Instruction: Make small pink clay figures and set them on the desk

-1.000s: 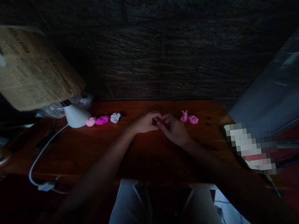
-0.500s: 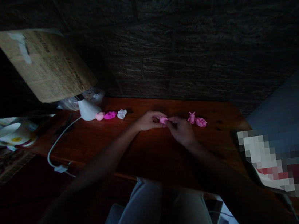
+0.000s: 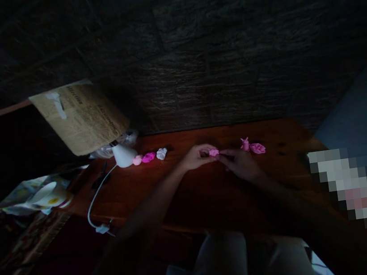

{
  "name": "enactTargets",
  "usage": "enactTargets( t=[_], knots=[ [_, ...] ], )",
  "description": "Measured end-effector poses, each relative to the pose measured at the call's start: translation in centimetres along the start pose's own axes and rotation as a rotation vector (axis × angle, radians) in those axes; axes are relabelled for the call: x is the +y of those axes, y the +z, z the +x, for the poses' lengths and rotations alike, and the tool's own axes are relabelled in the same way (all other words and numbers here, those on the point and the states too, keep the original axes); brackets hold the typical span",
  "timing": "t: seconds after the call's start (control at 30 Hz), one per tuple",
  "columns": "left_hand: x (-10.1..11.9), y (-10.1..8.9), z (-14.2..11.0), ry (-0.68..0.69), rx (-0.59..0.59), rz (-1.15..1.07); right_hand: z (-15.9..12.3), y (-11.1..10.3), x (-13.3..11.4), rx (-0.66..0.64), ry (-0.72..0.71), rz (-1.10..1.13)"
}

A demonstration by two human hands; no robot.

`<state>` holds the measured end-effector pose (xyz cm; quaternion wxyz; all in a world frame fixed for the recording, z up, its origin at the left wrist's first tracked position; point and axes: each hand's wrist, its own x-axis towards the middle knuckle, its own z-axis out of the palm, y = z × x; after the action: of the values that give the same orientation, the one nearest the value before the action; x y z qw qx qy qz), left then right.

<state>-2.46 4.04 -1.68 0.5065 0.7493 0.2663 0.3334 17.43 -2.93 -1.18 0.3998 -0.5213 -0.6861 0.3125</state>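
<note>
A small lump of pink modelling clay [image 3: 214, 152] is pinched in the fingers of my left hand [image 3: 197, 157], above the wooden table [image 3: 197, 190]. My right hand [image 3: 241, 163] reaches in from the right, its thumb and fingertips closed at the lump's right edge. Just beyond that hand stands a small pink clay figure [image 3: 245, 144] with two pointed tips on top. Beside the figure lies a pink, petal-like clay piece [image 3: 258, 148]. On the left, a peach lump [image 3: 138, 160], a magenta lump [image 3: 148, 157] and a whitish lump [image 3: 161, 153] sit in a row.
A lamp with a printed paper shade [image 3: 81, 119] and white base [image 3: 124, 156] stands at the back left, its white cord [image 3: 91, 213] running over the front edge. A white cup [image 3: 51, 195] is at far left. A dark textured wall [image 3: 212, 75] rises behind the table.
The head view has shifted, so the whole scene sits farther right and mostly lower. Both hands stay together at the pink lump; the right fingers have changed their angle slightly.
</note>
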Motion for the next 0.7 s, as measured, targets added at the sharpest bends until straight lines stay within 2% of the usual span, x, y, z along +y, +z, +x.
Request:
enactTargets(
  t=[0.17,0.3,0.4,0.7],
  knots=[
    [-0.5,0.1,0.4,-0.003,0.003,-0.077,0.1,-0.4,-0.3,-0.004,-0.049,-0.085],
    [-0.2,0.2,0.2,-0.080,0.048,-0.135,-0.3,0.0,-0.6,0.041,-0.128,-0.033],
    [0.0,0.3,0.1,-0.113,0.039,-0.185,-0.7,0.1,-0.6,0.064,-0.182,-0.009],
    [0.2,1.0,-0.1,-0.111,0.054,-0.236,-1.5,0.0,-0.6,0.147,-0.134,-0.017]
  ],
)
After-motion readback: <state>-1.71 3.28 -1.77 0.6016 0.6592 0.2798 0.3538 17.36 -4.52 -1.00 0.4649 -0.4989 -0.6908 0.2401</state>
